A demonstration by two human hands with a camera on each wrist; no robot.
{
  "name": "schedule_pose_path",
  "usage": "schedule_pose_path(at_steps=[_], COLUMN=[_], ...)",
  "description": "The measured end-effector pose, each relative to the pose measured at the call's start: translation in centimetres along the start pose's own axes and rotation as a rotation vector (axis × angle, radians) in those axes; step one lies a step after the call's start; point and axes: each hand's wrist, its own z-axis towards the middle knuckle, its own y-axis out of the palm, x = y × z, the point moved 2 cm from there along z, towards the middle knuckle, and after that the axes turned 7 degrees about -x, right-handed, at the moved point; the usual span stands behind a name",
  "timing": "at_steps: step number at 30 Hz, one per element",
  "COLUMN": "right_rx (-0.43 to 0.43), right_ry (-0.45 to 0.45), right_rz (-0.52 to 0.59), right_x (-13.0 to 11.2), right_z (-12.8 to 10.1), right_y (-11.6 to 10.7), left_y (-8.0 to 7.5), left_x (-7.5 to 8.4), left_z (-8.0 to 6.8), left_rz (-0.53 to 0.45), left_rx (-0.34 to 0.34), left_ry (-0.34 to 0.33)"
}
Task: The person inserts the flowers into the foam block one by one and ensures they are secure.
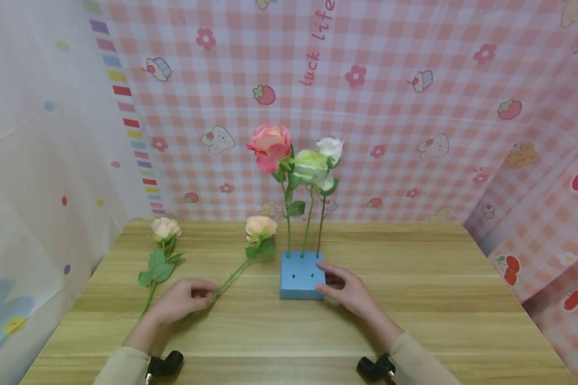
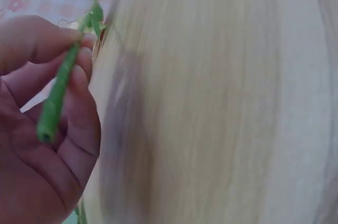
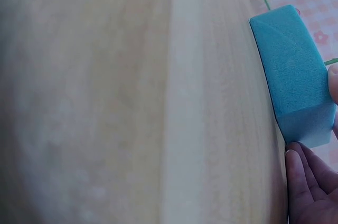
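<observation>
At the table (image 1: 414, 310): left hand (image 1: 185, 300), fingers pinching a stem (image 1: 232, 278); right hand (image 1: 349, 291), fingers gripping the block (image 1: 302, 289), which, we judge, top-heavy blooms (image 1: 310, 167) could tip.

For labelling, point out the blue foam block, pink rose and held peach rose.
Blue foam block (image 1: 302, 285): head view, top face.
Pink rose (image 1: 271, 148): head view, bloom.
Held peach rose (image 1: 260, 228): head view, bloom.

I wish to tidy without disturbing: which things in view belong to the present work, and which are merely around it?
Work:
block, in right hand
peach rose, in left hand
pink rose, green rose, white rose, in block
cream rose, lying loose, probably

Around:
cloth
wrist devices
</observation>
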Motion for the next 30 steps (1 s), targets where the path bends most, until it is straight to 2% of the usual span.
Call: schedule_pose_path(at_steps=[4, 10, 17, 27, 30], right_rx=[0.01, 0.019, 0.017, 0.023, 0.022], right_ry=[-0.011, 0.001, -0.007, 0.005, 0.01], right_rz=[0.012, -0.012, 0.0, -0.015, -0.005], right_x=[0.4, 2.8, 3.5, 3.4, 2.1], right_z=[0.1, 0.9, 1.1, 1.1, 0.7], right_y=[0.1, 0.3, 0.2, 0.2, 0.2], left_y=[-0.1, -0.1, 0.6, 2.1, 2.4], left_x=[0.1, 0.3, 0.4, 1.4, 1.8], left_z=[0.1, 0.3, 1.2, 2.4, 2.7], left_rz=[-0.116, -0.286, -0.364, -0.506, -0.53], left_rx=[-0.012, 0.015, 0.03, -0.068, -0.084], left_ry=[0.02, 0.006, -0.013, 0.014, 0.02])
